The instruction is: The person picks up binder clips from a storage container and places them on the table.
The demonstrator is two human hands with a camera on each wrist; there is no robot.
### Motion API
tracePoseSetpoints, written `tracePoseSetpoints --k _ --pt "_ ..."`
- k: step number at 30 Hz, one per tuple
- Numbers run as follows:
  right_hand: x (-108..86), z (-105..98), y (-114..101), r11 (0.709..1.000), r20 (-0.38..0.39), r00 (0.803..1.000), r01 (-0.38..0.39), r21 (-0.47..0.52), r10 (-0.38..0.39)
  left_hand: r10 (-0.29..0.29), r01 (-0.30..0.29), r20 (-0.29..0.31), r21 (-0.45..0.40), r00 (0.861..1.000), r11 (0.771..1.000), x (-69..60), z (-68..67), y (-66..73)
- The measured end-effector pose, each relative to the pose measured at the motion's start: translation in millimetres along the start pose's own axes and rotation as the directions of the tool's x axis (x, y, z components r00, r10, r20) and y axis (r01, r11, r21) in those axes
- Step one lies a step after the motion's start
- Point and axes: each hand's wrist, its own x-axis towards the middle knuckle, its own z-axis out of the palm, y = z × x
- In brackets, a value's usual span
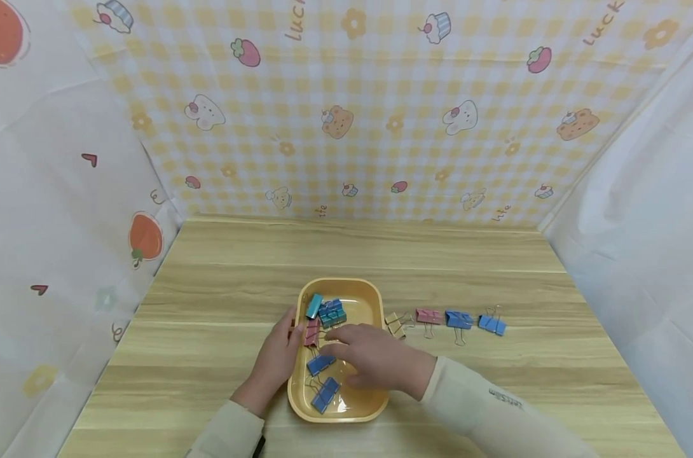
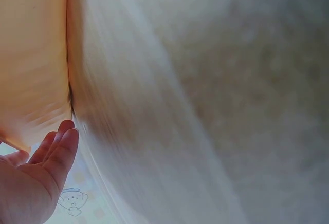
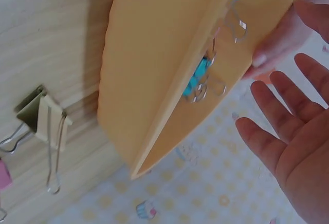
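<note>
My left hand [image 1: 273, 357] rests against the left side of a yellow tray [image 1: 339, 420]. In the left wrist view, the fingers [image 2: 60, 152] look fairly straight beside the tray's orange-yellow wall [image 2: 33, 44]. Over the tray's right half reaches my right hand [image 1: 375, 357], its spread fingers [image 3: 275, 106] holding nothing in the right wrist view. Along the tray's left side lie binder clips: a teal one [image 1: 314, 306], a blue and a green one [image 1: 332, 316] close together, a pink one [image 1: 311, 333], and two blue ones, the lower [image 1: 325, 395] near the front.
Right of the tray, a row of binder clips lies on the wooden table [image 1: 209, 267]: a cream one [image 1: 395, 325] close to the rim, a pink one [image 1: 428, 316], a blue one [image 1: 458, 319] and another blue one [image 1: 492, 324]. Patterned cloth [image 1: 369, 165] hangs behind the table.
</note>
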Motion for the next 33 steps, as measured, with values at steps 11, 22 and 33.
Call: tracePoseSetpoints --k 11,22,33 --pt "15.2 8 -15 0.987 0.089 0.984 0.156 -0.045 -0.152 0.022 -0.022 0.0 -0.017 1.0 1.0 2.0 -0.7 0.4" --pt "23.2 17 -19 0.971 0.131 0.971 0.215 -0.109 -0.2 0.008 -0.008 0.004 -0.018 1.0 1.0 1.1 0.5 0.0" --pt "30.6 26 -24 0.966 0.177 0.961 0.232 -0.11 -0.211 -0.002 0.002 0.008 -0.015 1.0 1.0 -1.0 0.3 -2.1"
